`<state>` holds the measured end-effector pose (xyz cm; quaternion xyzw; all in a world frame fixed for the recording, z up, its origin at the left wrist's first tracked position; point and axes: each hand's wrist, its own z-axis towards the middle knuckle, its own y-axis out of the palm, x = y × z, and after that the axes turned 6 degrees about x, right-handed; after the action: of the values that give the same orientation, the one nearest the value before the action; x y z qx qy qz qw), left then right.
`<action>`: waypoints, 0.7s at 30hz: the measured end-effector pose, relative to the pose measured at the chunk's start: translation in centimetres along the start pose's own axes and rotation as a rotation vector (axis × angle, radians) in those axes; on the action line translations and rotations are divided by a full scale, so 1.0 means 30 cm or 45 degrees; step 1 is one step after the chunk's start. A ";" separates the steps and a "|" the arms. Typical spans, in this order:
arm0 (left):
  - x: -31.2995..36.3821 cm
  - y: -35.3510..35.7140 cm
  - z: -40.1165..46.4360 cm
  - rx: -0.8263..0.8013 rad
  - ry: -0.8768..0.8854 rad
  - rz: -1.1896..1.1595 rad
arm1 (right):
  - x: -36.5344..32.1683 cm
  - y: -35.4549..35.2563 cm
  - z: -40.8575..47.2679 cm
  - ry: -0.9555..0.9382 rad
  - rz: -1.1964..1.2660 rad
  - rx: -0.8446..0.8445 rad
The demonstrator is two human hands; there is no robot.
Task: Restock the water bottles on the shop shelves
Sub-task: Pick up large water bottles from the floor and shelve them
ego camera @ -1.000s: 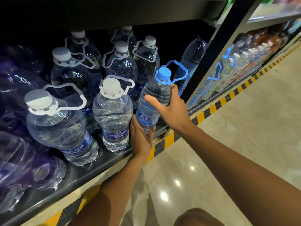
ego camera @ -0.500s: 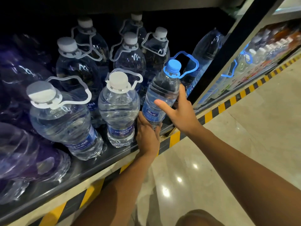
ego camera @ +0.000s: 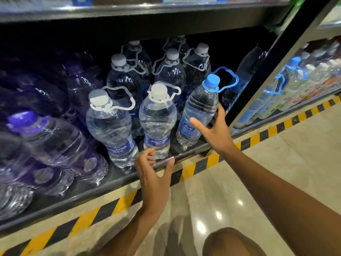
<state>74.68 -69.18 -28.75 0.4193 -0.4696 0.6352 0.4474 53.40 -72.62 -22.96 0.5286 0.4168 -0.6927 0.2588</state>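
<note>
Blue-capped bottle (ego camera: 198,115) stands on the bottom shelf (ego camera: 118,180), front row, right end, just beside the two white-capped Aquafina bottles (ego camera: 156,122); it leans a little toward the right, base on the shelf near the front lip; by my read this placement is basically done.

Right hand (ego camera: 214,129) spread, fingers straight; fingertips touch the bottle's right side, thumb pointing left across the label, not curled round it; looks like a light steady or a release, can't tell which.
Left hand (ego camera: 154,172) loose, fingers relaxed and half bent, holding nothing; hangs just in front of the shelf lip below the middle Aquafina bottle.

Progress: rows behind are filled with white-capped bottles; left of them shrink-wrapped packs (ego camera: 42,137) lie on the shelf, still bundled; a dark gap shows behind and right of the blue-capped bottle, so likely room for more there; no spare loose stock in view.

Surroundings: dark metal shelving, dim inside; yellow-black hazard stripe (ego camera: 195,166) along the base; glossy pale tile floor (ego camera: 221,191) with lamp reflections; neighbouring bay (ego camera: 295,85) on the right holds smaller bottles, blurred.
</note>
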 end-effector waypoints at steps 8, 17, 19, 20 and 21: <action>-0.020 0.058 0.100 -0.124 -0.173 0.159 | 0.117 0.074 -0.002 0.128 -0.172 0.013; -0.084 0.061 0.168 -0.118 -0.109 0.331 | 0.167 0.059 0.013 0.133 -0.345 -0.081; -0.096 0.069 0.182 -0.153 -0.093 0.354 | 0.168 0.040 0.021 0.158 -0.324 -0.143; -0.096 0.070 0.186 -0.160 -0.085 0.373 | 0.165 0.038 0.019 0.166 -0.328 -0.146; -0.098 0.070 0.184 -0.163 -0.070 0.383 | 0.171 0.043 0.015 0.155 -0.327 -0.120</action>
<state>74.00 -75.39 -30.88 0.3321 -0.5787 0.6522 0.3598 52.64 -73.25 -28.17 0.4993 0.5280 -0.6663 0.1670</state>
